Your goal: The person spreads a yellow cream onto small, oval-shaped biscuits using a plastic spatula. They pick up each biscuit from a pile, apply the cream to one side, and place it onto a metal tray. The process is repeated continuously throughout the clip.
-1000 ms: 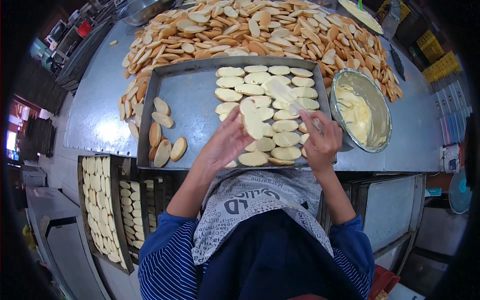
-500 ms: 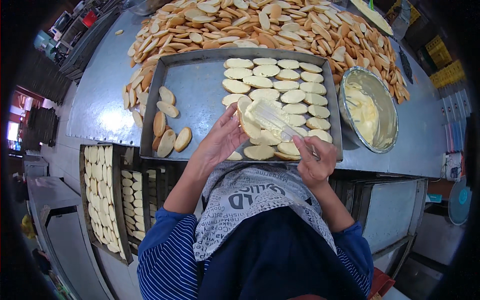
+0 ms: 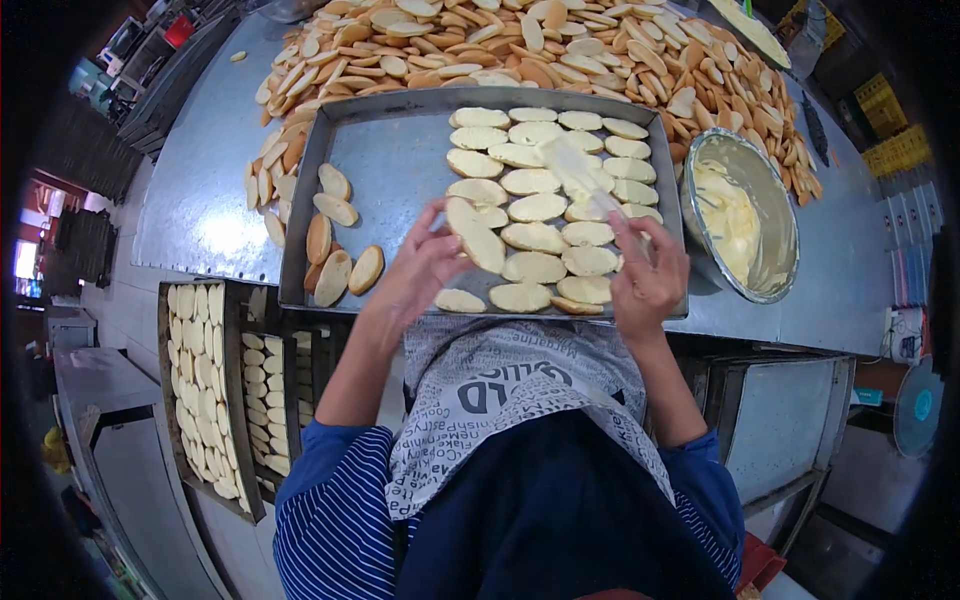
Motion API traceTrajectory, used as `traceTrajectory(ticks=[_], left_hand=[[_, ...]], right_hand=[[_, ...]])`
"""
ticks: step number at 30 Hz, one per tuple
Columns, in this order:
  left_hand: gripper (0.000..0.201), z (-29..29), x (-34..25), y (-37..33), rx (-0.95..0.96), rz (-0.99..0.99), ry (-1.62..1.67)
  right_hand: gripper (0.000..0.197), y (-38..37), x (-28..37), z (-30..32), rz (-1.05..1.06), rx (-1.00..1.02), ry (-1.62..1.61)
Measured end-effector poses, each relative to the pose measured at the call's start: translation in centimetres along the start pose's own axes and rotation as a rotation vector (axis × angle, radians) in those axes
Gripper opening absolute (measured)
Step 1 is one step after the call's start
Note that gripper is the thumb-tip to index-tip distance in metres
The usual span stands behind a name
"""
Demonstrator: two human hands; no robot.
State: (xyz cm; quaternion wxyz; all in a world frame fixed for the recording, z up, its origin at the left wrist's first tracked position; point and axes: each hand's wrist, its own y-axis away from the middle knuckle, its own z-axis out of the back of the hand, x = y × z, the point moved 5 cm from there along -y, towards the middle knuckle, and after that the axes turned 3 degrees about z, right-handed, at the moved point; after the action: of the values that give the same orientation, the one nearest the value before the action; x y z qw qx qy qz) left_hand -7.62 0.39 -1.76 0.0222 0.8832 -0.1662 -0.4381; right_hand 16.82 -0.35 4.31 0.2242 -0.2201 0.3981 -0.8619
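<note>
My left hand (image 3: 420,265) pinches an oval bread slice (image 3: 474,236), coated pale on its upper face, tilted above the tray (image 3: 395,185). In my right hand (image 3: 648,275) is a translucent spatula (image 3: 577,170), its blade smeared with cream and blurred, over the coated slices (image 3: 533,237) laid in rows in the tray's right part. At the tray's left end lie several loose slices (image 3: 334,278) that look uncoated. A metal bowl (image 3: 738,152) to the right of the tray holds pale yellow cream (image 3: 728,212).
A large heap of bread slices (image 3: 470,45) covers the far part of the metal table (image 3: 205,205). Below, on the left, stand racked trays of coated slices (image 3: 205,385). On the right is a metal rack (image 3: 785,410). A dark tool (image 3: 813,130) lies beside the heap.
The spatula has come off the held slice and moved right and farther away, over the rows. My left hand has shifted slightly left and nearer with the slice.
</note>
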Motion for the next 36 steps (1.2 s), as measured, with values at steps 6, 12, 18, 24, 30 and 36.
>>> traceTrajectory(ticks=[6,12,18,24,30,36], left_hand=[[0.045,5.2,-1.2,2.0,-0.170,0.078,-0.515],[0.045,7.1,-0.1,2.0,-0.108,0.160,-0.880],[0.041,6.4,0.0,1.3,-0.110,0.064,-1.311],[0.046,6.3,1.0,0.5,-0.111,0.055,-1.365],[0.037,6.9,0.5,1.0,-0.172,-0.006,-1.258],[0.024,12.9,-6.5,2.5,-0.686,-0.132,-1.742]], right_hand=[[0.054,2.0,-2.1,1.5,-0.137,-0.036,-0.005],[0.055,3.0,-2.8,2.3,-0.195,-0.039,-0.018],[0.055,3.7,-3.6,2.8,-0.254,-0.076,-0.033],[0.054,3.7,-3.9,3.2,-0.290,-0.097,-0.052],[0.053,3.7,-4.9,4.4,-0.322,-0.116,0.002],[0.039,3.1,-13.2,8.7,-0.491,-0.024,0.254]])
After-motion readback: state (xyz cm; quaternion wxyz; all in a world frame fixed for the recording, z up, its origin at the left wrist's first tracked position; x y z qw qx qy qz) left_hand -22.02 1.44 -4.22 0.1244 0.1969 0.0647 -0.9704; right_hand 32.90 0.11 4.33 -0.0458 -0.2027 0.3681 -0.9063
